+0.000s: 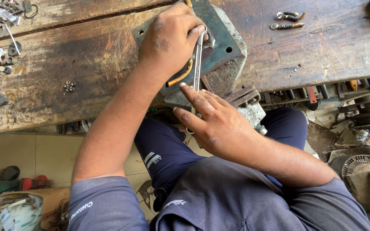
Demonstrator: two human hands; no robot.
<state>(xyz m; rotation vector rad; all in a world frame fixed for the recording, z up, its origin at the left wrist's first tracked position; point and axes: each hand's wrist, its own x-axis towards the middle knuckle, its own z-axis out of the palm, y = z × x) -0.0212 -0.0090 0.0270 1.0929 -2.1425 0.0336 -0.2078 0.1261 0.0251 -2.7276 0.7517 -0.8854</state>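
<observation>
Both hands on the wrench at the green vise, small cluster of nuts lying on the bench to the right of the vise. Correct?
Not quite. The head view shows the cluster of nuts lying to the left of the green vise, not the right; cable lugs lie on the right. The rest holds: left hand and right hand are both on the wrench at the vise on the bench.

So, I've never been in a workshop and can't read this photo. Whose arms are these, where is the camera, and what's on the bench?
The camera sits on a person's head, looking down at their own arms. The left hand presses the top of a slim metal wrench against a green vise bolted to a worn wooden bench. The right hand steadies the wrench lower down. An orange-sleeved wire curves beneath the left hand. Small nuts and cable lugs lie on the bench.
</observation>
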